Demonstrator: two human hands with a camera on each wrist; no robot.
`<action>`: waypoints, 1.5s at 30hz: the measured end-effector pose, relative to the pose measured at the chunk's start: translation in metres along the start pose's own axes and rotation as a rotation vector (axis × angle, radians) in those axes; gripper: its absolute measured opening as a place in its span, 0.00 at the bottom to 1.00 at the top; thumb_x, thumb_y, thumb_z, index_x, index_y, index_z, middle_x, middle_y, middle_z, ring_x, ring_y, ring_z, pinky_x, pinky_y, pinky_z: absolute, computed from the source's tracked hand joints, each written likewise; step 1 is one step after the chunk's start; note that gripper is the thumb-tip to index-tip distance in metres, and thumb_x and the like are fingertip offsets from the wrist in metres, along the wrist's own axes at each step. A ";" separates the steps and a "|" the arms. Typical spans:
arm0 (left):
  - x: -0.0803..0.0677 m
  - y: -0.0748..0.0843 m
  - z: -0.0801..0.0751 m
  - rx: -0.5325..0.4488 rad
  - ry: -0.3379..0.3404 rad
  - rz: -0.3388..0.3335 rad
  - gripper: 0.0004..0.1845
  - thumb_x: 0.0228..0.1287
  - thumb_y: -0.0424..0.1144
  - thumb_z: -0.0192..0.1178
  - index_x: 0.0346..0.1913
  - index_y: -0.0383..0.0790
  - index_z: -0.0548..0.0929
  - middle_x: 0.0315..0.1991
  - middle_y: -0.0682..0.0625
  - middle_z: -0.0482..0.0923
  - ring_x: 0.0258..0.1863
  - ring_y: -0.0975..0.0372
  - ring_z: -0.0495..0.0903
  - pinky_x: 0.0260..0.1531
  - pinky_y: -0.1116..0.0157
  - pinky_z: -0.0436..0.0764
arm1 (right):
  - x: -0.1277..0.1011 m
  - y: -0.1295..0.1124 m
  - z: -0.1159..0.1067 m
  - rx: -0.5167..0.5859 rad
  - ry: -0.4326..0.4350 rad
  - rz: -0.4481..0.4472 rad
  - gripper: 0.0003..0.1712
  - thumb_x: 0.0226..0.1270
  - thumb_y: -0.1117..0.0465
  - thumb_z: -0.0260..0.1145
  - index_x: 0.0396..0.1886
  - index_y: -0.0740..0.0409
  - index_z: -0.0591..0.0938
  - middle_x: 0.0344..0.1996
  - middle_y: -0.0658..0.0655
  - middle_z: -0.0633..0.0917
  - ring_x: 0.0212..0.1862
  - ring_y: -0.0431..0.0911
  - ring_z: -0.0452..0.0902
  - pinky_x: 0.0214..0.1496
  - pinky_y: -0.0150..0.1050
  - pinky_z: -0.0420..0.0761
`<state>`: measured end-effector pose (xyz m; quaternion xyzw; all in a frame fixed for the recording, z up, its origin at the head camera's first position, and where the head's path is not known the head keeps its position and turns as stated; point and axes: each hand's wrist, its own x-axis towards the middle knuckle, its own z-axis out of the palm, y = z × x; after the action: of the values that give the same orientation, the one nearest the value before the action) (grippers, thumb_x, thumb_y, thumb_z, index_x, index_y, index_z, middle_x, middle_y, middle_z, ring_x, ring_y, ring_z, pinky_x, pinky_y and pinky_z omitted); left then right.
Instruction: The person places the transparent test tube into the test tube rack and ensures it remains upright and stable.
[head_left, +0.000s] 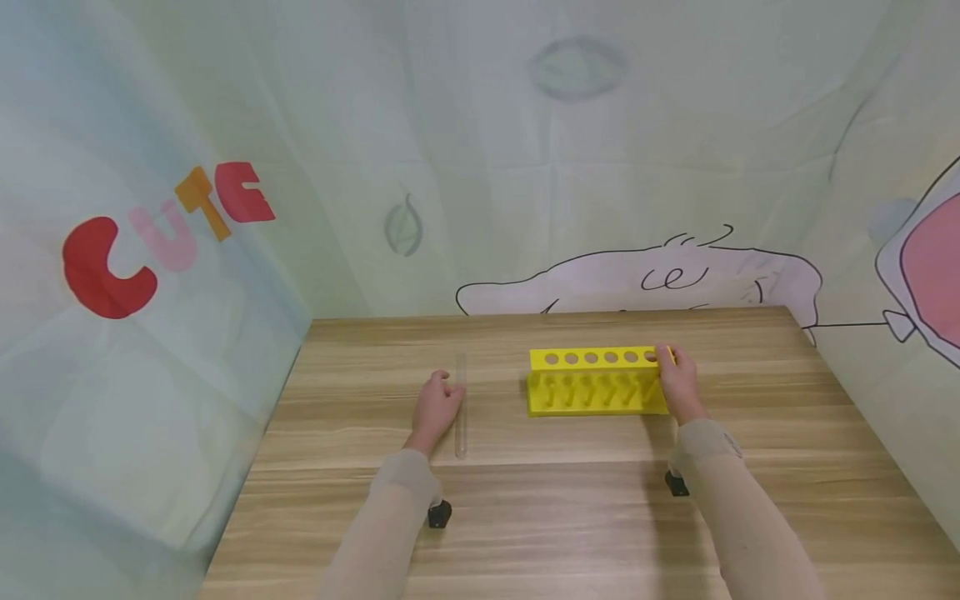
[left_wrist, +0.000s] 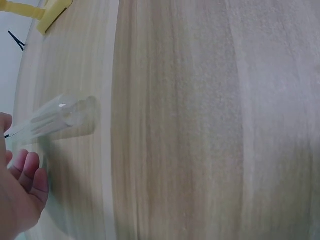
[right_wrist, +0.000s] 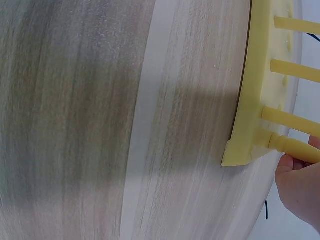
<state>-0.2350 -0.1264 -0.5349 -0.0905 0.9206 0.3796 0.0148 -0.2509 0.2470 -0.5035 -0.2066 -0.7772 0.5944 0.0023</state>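
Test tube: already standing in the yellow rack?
No, the test tube lies flat on the table beside the left hand, apart from the rack.

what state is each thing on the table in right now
glass tube: lying flat on the table, looks empty
yellow rack: upright, all top holes empty
left hand: fingers against the tube, grip unclear
right hand: holding the rack's right end
table: wooden, bearing tube and rack

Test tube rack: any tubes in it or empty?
Empty. All six top holes of the yellow test tube rack show open, and the one glass test tube lies flat on the table beside the left hand.
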 end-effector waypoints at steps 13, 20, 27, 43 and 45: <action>0.002 0.002 0.003 0.005 -0.013 -0.016 0.26 0.58 0.47 0.52 0.55 0.35 0.67 0.42 0.42 0.75 0.42 0.53 0.75 0.45 0.56 0.74 | 0.000 0.000 -0.002 -0.018 -0.004 -0.030 0.29 0.69 0.46 0.38 0.54 0.66 0.64 0.55 0.65 0.68 0.58 0.53 0.58 0.61 0.45 0.60; 0.005 0.005 0.003 0.029 -0.045 -0.026 0.27 0.57 0.46 0.51 0.56 0.34 0.66 0.39 0.43 0.73 0.37 0.56 0.73 0.41 0.58 0.75 | 0.000 0.001 -0.003 -0.027 -0.022 -0.025 0.34 0.67 0.40 0.37 0.55 0.65 0.64 0.56 0.65 0.66 0.60 0.53 0.57 0.64 0.47 0.59; 0.005 0.006 0.004 0.035 -0.050 -0.041 0.28 0.56 0.47 0.54 0.56 0.34 0.67 0.43 0.42 0.74 0.41 0.54 0.74 0.44 0.57 0.74 | 0.000 0.002 -0.003 -0.028 -0.027 -0.031 0.32 0.68 0.42 0.37 0.56 0.64 0.64 0.56 0.64 0.67 0.59 0.53 0.57 0.63 0.46 0.59; 0.009 0.008 0.005 0.071 -0.051 -0.052 0.24 0.53 0.45 0.56 0.51 0.34 0.71 0.45 0.41 0.77 0.38 0.54 0.76 0.40 0.59 0.76 | 0.002 0.004 0.000 -0.014 0.003 -0.060 0.35 0.66 0.40 0.38 0.55 0.66 0.65 0.54 0.66 0.70 0.57 0.53 0.59 0.61 0.45 0.60; 0.009 0.008 0.005 0.078 -0.053 -0.057 0.24 0.52 0.46 0.56 0.50 0.34 0.71 0.44 0.41 0.77 0.36 0.54 0.76 0.38 0.59 0.76 | 0.001 0.003 0.000 -0.021 0.008 -0.062 0.35 0.67 0.41 0.38 0.55 0.67 0.65 0.54 0.66 0.70 0.57 0.53 0.59 0.61 0.45 0.60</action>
<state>-0.2456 -0.1185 -0.5342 -0.1056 0.9310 0.3453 0.0536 -0.2510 0.2485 -0.5069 -0.1848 -0.7893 0.5852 0.0217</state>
